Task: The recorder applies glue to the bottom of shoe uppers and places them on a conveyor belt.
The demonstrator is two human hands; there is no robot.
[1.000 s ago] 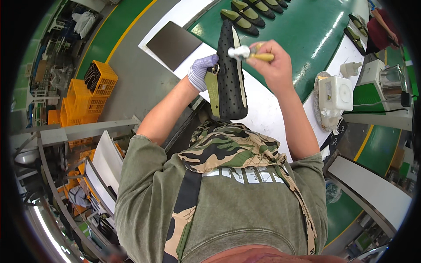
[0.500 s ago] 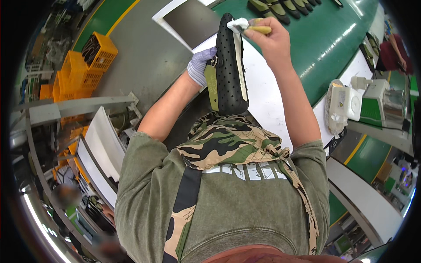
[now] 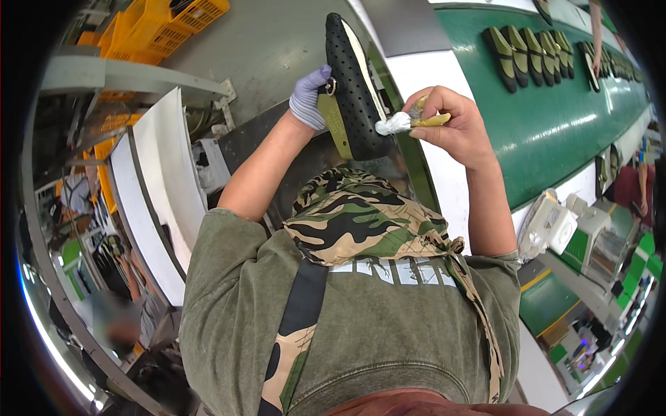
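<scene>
Black dotted shoe (image 3: 352, 97) held up left of right hand (image 3: 451, 125), long axis pointing away from body; side clamped in left hand's (image 3: 309, 97) fingers. Brush (image 3: 394, 125) pinched in right fingers, white head by pale strip's (image 3: 365, 69) closer end; contact cannot be told.

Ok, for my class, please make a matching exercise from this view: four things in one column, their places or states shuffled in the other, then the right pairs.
Things
1. Left hand
2. White-tipped tool
3. Camouflage apron
4. Row of green-and-black shoes

Places or states
A. Worn over the olive T-shirt
B. On the green surface
C. Gloved, holding the black dotted shoe
D. Pinched in the right hand

Pairs: 1-C, 2-D, 3-A, 4-B
</scene>
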